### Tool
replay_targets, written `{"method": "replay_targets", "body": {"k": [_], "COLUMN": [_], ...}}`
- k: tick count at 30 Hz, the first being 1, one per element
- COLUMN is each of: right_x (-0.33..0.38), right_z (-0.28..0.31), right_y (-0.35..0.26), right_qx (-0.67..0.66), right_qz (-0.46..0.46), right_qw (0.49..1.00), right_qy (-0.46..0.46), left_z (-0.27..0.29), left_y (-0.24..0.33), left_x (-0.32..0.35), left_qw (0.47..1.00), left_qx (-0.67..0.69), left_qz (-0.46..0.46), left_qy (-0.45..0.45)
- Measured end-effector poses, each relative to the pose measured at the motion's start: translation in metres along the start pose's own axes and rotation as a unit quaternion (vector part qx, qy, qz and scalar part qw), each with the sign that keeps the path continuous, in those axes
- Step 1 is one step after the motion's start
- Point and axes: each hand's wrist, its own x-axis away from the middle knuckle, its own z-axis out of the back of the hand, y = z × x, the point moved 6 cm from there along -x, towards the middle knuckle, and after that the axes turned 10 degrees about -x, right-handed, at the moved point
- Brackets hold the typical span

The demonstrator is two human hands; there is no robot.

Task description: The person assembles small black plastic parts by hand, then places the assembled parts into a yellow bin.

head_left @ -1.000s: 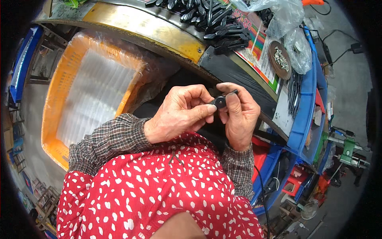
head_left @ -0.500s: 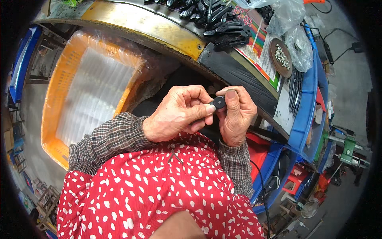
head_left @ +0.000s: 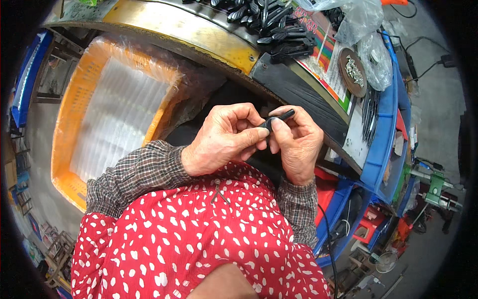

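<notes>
Between my two hands is a small black part with a rod-like end (head_left: 285, 115), held in front of my red dotted apron (head_left: 199, 224). My left hand (head_left: 224, 137) pinches its near end between thumb and forefinger. With thumb and fingers closed, my right hand (head_left: 301, 147) grips it from the other side, and the rod pokes up past the thumb. Much of the part is hidden by my fingers. Beyond my hands, a pile of black plastic pieces (head_left: 269, 30) lies on the bench, near a round brown dish (head_left: 344, 82) of small metal pins or screws (head_left: 353, 72).
At my left stands an orange basket (head_left: 64, 134) lined with clear plastic, holding translucent tubes (head_left: 119, 114). The bench's metal-faced edge (head_left: 164, 27) curves ahead. Thin black strips (head_left: 370, 114), clear bags (head_left: 376, 60) and blue trays (head_left: 376, 154) are on the right, with a green machine (head_left: 436, 192) farther off.
The black part has turned: its round flat face showed before, and now its rod sticks up to the right. My right thumb has shifted down and left onto it.
</notes>
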Motion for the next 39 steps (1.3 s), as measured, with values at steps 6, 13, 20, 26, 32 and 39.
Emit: {"method": "replay_targets", "body": {"k": [6, 13, 20, 26, 32, 39], "right_x": [0.003, 0.003, 0.000, 0.007, 0.008, -0.006], "right_z": [0.003, 0.008, 0.008, 0.006, 0.009, 0.063], "right_y": [0.000, -0.005, -0.010, -0.025, -0.039, -0.094], "right_qx": [-0.019, -0.046, -0.053, -0.010, 0.011, 0.131], "right_qz": [0.001, 0.034, 0.073, 0.129, 0.110, 0.131], "right_qw": [1.000, 0.998, 0.996, 0.988, 0.992, 0.981], "right_qy": [0.009, 0.000, 0.014, 0.085, 0.059, 0.062], "left_z": [-0.001, -0.005, -0.004, -0.019, -0.024, -0.026], "left_y": [0.004, 0.003, 0.023, 0.059, 0.062, 0.058], "left_x": [0.003, 0.005, 0.000, 0.012, 0.011, -0.001], "left_qw": [1.000, 0.994, 0.989, 0.821, 0.842, 0.931], "left_qx": [0.007, 0.056, -0.141, -0.439, -0.410, -0.300], "left_qz": [0.022, 0.071, -0.040, -0.337, -0.330, -0.200], "left_qy": [-0.009, -0.063, 0.011, 0.138, 0.115, 0.062]}}
